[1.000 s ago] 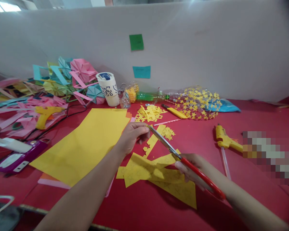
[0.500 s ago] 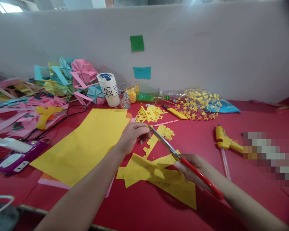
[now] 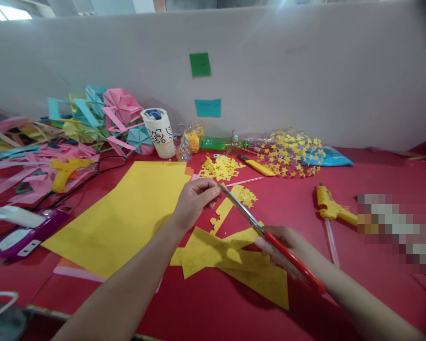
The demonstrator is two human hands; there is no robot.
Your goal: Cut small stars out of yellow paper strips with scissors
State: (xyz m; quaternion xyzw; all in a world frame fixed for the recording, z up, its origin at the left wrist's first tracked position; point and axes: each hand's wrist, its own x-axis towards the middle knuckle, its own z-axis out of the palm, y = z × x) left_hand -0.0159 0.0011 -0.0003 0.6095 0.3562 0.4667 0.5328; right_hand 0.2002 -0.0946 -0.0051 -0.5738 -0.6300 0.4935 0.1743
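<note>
My right hand [image 3: 287, 246] grips red-handled scissors [image 3: 246, 215], whose blades point up and left. The blade tips meet a tiny yellow paper piece [image 3: 221, 185] pinched in the fingertips of my left hand [image 3: 199, 196]. Just behind the blades lie a cut yellow strip [image 3: 224, 210] and a small pile of yellow stars [image 3: 247, 196]. Yellow sheets with faint drawn outlines [image 3: 206, 253] overlap under the hands. A heap of yellow scraps [image 3: 222, 166] sits farther back.
Large yellow sheets [image 3: 128, 208] lie at left, near a glue gun [image 3: 66, 173], purple power strip [image 3: 30, 237] and folded papers [image 3: 122, 106]. A white cup [image 3: 158, 132], cutter [image 3: 259, 166] and star-covered plastic [image 3: 293, 154] stand or lie behind. Another glue gun [image 3: 332, 208] is right.
The scissor blades look closer together, and the handles have drawn in slightly. The left hand keeps its pinch near the blade tips. The view has shifted a little.
</note>
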